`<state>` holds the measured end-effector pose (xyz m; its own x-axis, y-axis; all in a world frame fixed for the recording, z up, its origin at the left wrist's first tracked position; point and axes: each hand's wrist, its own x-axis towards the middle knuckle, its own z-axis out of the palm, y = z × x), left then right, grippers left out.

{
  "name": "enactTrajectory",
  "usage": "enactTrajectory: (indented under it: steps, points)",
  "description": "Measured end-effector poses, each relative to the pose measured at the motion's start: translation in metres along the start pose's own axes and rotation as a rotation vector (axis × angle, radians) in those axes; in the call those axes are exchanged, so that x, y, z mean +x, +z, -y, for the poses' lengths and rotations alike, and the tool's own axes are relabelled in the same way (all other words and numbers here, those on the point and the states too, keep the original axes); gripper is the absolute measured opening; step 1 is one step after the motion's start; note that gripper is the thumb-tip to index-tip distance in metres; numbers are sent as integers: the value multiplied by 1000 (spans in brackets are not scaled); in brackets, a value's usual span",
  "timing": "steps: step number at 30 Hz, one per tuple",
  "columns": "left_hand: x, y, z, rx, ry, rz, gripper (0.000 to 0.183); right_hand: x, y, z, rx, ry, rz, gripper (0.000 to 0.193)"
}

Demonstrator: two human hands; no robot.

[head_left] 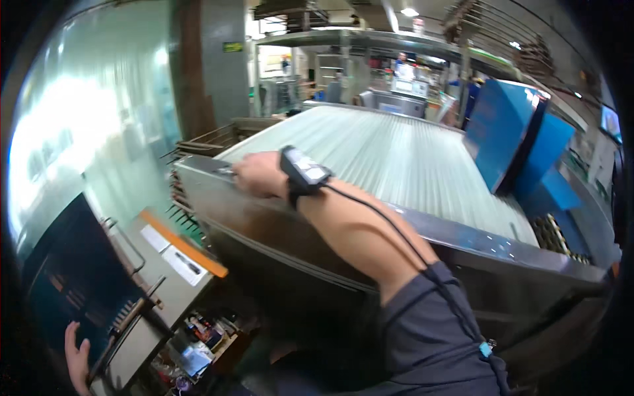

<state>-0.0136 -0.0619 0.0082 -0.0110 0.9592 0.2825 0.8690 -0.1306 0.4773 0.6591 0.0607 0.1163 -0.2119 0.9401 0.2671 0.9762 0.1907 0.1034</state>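
My right hand (259, 175) reaches across to the near left corner of a large machine with a metal frame (436, 229). Its fingers are closed at a small shiny metal piece (224, 171) on that corner; what they hold, if anything, is hidden. A black device (306, 169) with a cable is strapped on the right wrist. At the lower left, my left hand (77, 356) has thumb and fingers apart, beside a large dark glossy panel (76, 277). Whether it touches the panel I cannot tell. The machine's top is a wide bed of pale parallel strips (376, 145).
A pale bench (142, 297) with an orange edge (191, 249), paper sheets and a black pen stands on the left. Cluttered shelves (198, 346) lie below it. Blue panels (505, 132) rise at the right of the bed. A person (401, 63) is far back.
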Motion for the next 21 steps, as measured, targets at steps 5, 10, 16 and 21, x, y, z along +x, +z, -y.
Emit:
enactTrajectory:
  steps: [5,10,16,21]
  points:
    - [-11,-14,-60,164,83,109,47,-36,-30,-25,4,-49,-174,53]
    - [-17,-19,-80,85,11,199,48,-101,-111,-151,-120,119,-602,60]
    - [-24,-21,-72,66,36,192,47,-280,-191,-286,-851,334,-1482,46]
    - [-31,-23,-81,148,46,175,46,-399,-183,-320,-892,885,-1418,66]
